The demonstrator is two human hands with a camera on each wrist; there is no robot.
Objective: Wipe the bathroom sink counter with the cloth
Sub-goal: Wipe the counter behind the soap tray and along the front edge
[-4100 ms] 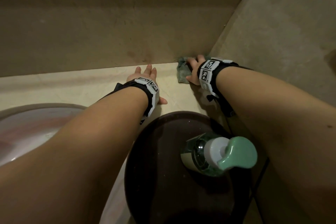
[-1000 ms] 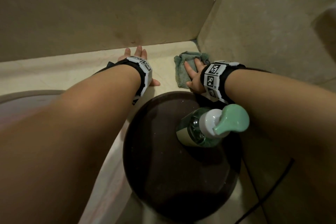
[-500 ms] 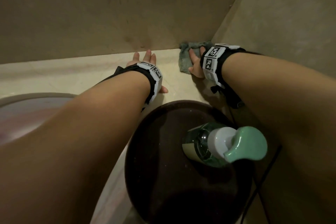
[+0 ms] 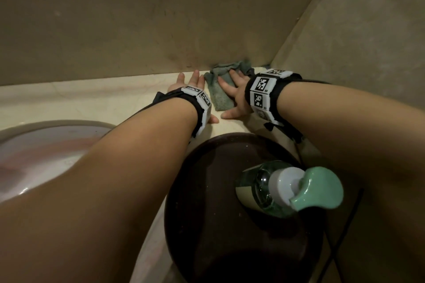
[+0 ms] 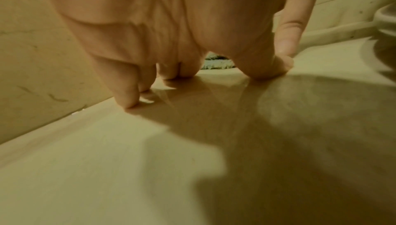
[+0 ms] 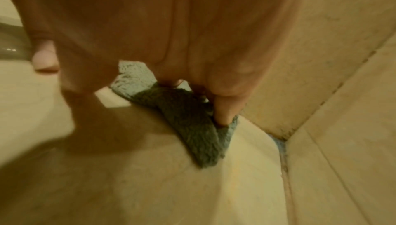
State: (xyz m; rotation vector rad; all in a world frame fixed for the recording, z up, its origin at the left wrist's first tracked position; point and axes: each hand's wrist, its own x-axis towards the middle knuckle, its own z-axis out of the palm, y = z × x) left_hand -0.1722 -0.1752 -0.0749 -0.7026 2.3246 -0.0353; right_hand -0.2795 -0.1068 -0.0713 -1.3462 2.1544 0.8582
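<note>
A grey-green cloth (image 4: 220, 97) lies on the cream counter (image 4: 92, 103) near the back right corner. My right hand (image 4: 232, 90) presses down on it with straight, spread fingers. The right wrist view shows a fingertip (image 6: 222, 117) pushing into the cloth (image 6: 188, 123), just short of the wall corner. My left hand (image 4: 190, 84) rests on the bare counter right beside the cloth's left edge. Seen from the left wrist, its fingertips (image 5: 128, 100) touch the counter (image 5: 150, 161) and hold nothing, with a strip of cloth (image 5: 216, 63) beyond them.
A dark round tray (image 4: 207, 225) sits in front of my hands and carries a clear soap bottle (image 4: 259, 188) with a green pump. The sink basin (image 4: 46, 151) lies at the left. Walls (image 4: 356, 53) close off the back and right.
My right hand has dragged the cloth out of the corner, leftward and toward me, up beside the left hand. The left hand stays planted on the counter.
</note>
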